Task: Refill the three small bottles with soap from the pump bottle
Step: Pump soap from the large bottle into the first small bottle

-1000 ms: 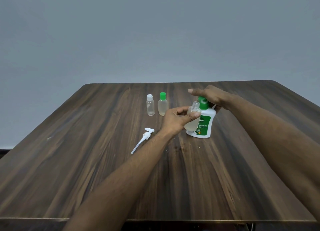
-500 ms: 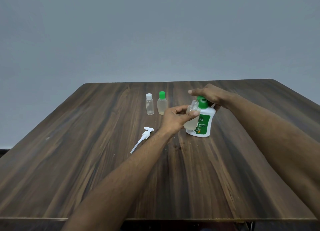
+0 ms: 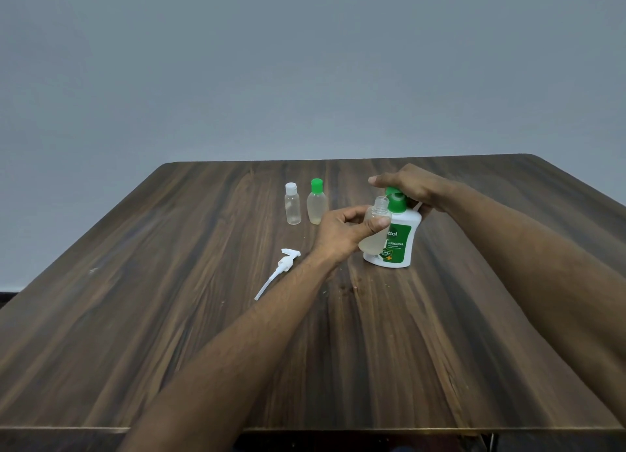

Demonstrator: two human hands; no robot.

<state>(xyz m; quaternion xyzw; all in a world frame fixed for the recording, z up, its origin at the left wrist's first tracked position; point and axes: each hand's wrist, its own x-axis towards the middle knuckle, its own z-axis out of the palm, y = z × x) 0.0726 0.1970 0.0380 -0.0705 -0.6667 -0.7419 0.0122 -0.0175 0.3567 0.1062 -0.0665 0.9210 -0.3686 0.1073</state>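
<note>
left hand [image 3: 342,229] pinches open small bottle [image 3: 375,229] against pump bottle [image 3: 394,238]; right hand [image 3: 411,187] curled over green pump head [image 3: 394,197], pressing. keep bottle mouth under nozzle, upright, press slowly. two capped bottles [image 3: 305,202] stand left of left hand on desk [image 3: 169,316].

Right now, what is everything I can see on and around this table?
Pump bottle: one, white with green label and green pump top, standing right of centre on the table.
Open small bottle: one, clear, no cap, pale liquid at the bottom, held up beside the pump top.
White-capped small bottle: one, clear, standing at the far centre.
Green-capped small bottle: one, clear with pale liquid, standing just right of the white-capped one.
Loose pump: one, white, lying flat near the left forearm.
Table: one, dark wood grain.
Wall: grey, behind the table.
Left hand: fingers around the open small bottle.
Right hand: resting on the pump top.
</note>
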